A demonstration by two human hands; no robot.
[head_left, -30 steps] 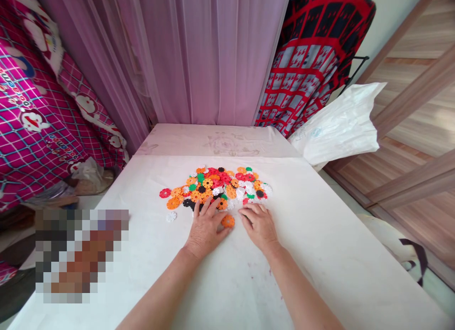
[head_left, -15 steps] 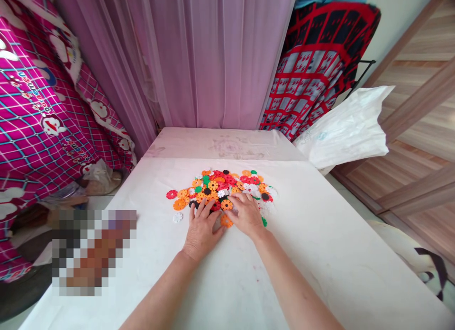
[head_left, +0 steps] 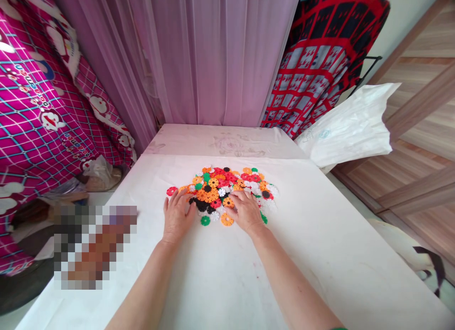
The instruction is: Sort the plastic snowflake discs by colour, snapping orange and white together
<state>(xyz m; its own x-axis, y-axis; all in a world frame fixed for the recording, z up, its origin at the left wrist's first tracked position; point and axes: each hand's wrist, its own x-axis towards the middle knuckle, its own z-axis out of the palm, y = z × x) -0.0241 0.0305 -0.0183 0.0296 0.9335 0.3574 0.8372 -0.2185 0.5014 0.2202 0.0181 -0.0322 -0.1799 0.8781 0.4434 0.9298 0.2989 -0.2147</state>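
Observation:
A heap of slotted, flower-shaped plastic discs [head_left: 221, 180] in orange, red, white, black and green lies spread on a white-covered table [head_left: 220, 278]. At the heap's left edge is my left hand [head_left: 178, 215], palm down with its fingers apart, partly covering some orange discs. My right hand [head_left: 248, 212] rests at the near right side, fingers spread and slightly bent beside an orange disc [head_left: 228, 203]; what lies under its palm is hidden. Between the hands, a green disc [head_left: 205, 221], a white disc [head_left: 215, 216] and another orange disc [head_left: 227, 219] lie at the near edge.
A purple curtain [head_left: 220, 55] hangs behind the table. To the right are a white bag [head_left: 351, 126], a red and black patterned cloth [head_left: 316, 59] and wooden doors [head_left: 419, 145]. Pink checked fabric [head_left: 53, 112] hangs at left, above a blurred-out patch [head_left: 99, 249].
My left hand has moved left, uncovering black, white and green discs near the front of the heap. My right hand has stayed nearly in place.

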